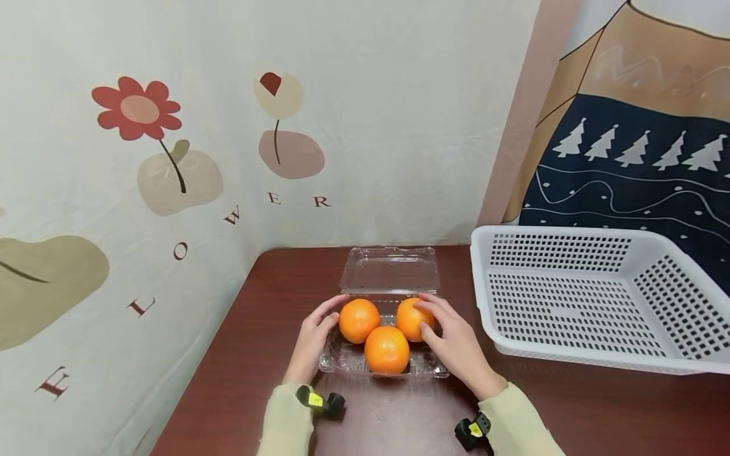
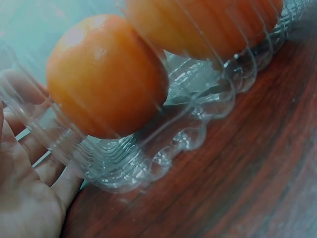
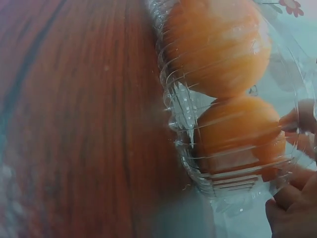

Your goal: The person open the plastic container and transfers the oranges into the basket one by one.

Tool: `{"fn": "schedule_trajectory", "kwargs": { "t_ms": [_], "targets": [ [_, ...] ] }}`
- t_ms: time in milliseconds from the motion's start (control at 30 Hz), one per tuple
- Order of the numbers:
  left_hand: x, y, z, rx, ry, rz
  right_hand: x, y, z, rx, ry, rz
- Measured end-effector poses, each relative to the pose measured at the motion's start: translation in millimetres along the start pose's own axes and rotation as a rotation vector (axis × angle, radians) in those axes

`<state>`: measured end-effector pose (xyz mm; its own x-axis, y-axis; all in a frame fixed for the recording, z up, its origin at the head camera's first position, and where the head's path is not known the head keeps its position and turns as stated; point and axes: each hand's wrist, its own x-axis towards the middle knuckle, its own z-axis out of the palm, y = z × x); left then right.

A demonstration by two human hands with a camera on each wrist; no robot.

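Note:
Three oranges sit in an open clear plastic clamshell box on the table. One orange is at the front, with the left orange and the right orange behind it. My left hand lies along the box's left wall, its fingers extended; in the left wrist view they spread against the outside of the clear plastic. My right hand reaches over the box's right side, thumb and forefinger on the right orange. Some right fingers show beyond the clear wall in the right wrist view.
The clear lid stands tilted back behind the box, near the wall. A white perforated plastic basket sits to the right on the dark red wooden table. A printed cloth hangs along the back and left.

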<state>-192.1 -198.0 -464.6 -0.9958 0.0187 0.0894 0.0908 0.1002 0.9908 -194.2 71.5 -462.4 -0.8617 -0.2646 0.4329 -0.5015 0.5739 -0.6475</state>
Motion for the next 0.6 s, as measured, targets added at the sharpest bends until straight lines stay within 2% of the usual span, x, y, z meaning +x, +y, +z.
{"fn": "schedule_trajectory", "kwargs": {
  "t_ms": [200, 367, 600],
  "targets": [
    [-3.6, 9.0, 1.7, 0.015, 0.002, -0.010, 1.1, -2.1, 2.2, -0.060, -0.027, -0.016],
    [-3.2, 9.2, 1.5, 0.017, 0.002, -0.010, 2.4, -2.4, 1.3, -0.090, -0.046, -0.043],
    [-2.6, 8.6, 1.4, 0.014, 0.002, -0.011, 2.9, -2.8, 0.7, -0.126, -0.091, -0.040]
  ]
}}
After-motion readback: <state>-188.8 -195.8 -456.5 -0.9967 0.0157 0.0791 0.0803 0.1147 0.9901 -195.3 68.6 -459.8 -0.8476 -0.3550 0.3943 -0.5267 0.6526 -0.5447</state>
